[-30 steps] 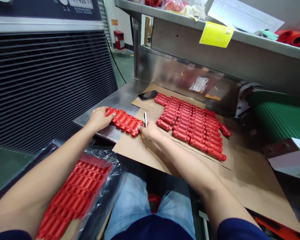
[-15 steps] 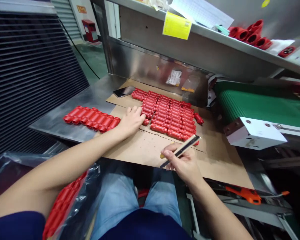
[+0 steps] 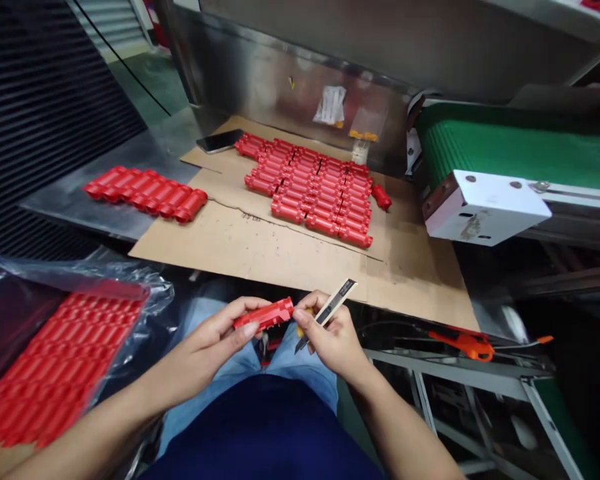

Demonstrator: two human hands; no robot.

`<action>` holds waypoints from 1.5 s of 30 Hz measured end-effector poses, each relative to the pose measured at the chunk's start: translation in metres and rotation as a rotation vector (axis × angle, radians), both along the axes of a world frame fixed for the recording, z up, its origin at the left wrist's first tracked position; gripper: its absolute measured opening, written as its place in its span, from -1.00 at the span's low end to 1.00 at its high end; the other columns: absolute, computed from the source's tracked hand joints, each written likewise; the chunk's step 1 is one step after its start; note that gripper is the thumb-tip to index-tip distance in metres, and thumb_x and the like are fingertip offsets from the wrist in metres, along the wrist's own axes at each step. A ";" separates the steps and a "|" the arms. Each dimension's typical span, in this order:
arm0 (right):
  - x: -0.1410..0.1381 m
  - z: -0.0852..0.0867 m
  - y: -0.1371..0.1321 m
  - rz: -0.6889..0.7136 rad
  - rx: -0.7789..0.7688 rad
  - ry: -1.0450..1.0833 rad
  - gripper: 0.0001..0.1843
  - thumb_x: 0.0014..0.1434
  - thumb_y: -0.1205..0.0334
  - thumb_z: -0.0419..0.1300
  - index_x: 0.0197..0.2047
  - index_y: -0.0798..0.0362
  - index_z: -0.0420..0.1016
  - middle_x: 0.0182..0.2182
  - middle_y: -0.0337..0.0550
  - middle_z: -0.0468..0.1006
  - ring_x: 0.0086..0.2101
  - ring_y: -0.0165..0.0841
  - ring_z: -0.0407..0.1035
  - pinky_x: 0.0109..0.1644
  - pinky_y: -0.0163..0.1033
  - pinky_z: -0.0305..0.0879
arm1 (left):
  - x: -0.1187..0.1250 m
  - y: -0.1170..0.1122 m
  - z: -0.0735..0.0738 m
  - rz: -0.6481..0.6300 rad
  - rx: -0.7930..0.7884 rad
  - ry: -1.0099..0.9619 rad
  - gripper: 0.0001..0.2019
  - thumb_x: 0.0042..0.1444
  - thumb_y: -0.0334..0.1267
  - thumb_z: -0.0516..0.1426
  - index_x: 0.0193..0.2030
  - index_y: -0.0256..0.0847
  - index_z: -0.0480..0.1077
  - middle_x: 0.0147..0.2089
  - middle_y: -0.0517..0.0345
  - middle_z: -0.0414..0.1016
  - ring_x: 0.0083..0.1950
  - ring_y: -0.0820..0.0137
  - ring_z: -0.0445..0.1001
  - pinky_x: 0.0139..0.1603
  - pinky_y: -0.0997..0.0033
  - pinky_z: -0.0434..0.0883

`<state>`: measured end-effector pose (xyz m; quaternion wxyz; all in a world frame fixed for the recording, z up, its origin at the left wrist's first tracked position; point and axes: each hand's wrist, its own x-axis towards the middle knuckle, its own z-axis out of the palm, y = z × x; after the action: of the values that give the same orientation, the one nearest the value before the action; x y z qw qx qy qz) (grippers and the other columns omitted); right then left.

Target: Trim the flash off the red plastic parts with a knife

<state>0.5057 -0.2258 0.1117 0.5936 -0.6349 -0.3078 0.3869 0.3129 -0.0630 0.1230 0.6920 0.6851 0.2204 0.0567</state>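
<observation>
My left hand (image 3: 215,347) is closed round a red plastic tube (image 3: 267,315), held level in front of my lap. Close to the tube's right end, my right hand (image 3: 333,337) grips a utility knife (image 3: 333,303), its dark tip pointing down to the left. A small yellow piece (image 3: 304,323) shows between the fingers of that hand. Beyond both hands, rows of red tubes (image 3: 313,190) lie packed on the cardboard sheet (image 3: 260,250). One loose red tube (image 3: 381,197) lies at the right of these rows.
A shorter row of red tubes (image 3: 145,192) lies on the metal table at left. Below it stands a plastic-lined box (image 3: 130,293) of red tubes. A phone (image 3: 220,141) lies at the back. At right are a green conveyor (image 3: 510,147) and an orange-handled tool (image 3: 465,345).
My left hand has taken a red tube from the rows and brought it back over my lap. My right hand, still holding the knife, has moved left and down beside it. The view has tilted down.
</observation>
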 end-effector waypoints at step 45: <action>-0.017 0.005 -0.023 0.006 0.369 -0.792 -0.38 0.38 0.46 0.40 0.43 -0.13 0.57 0.10 0.01 0.76 -0.01 -0.17 0.73 0.04 -0.14 0.78 | 0.023 -0.008 -0.027 0.584 -0.634 -0.185 -0.54 0.21 -0.11 0.48 0.19 -0.06 0.50 0.01 -0.03 0.72 -0.18 0.22 0.74 -0.12 0.27 0.71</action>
<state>0.4883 -0.2488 0.1172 0.5319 -0.6168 -0.5777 0.0540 0.3358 -0.0713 0.0956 0.8398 0.3401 0.3484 0.2404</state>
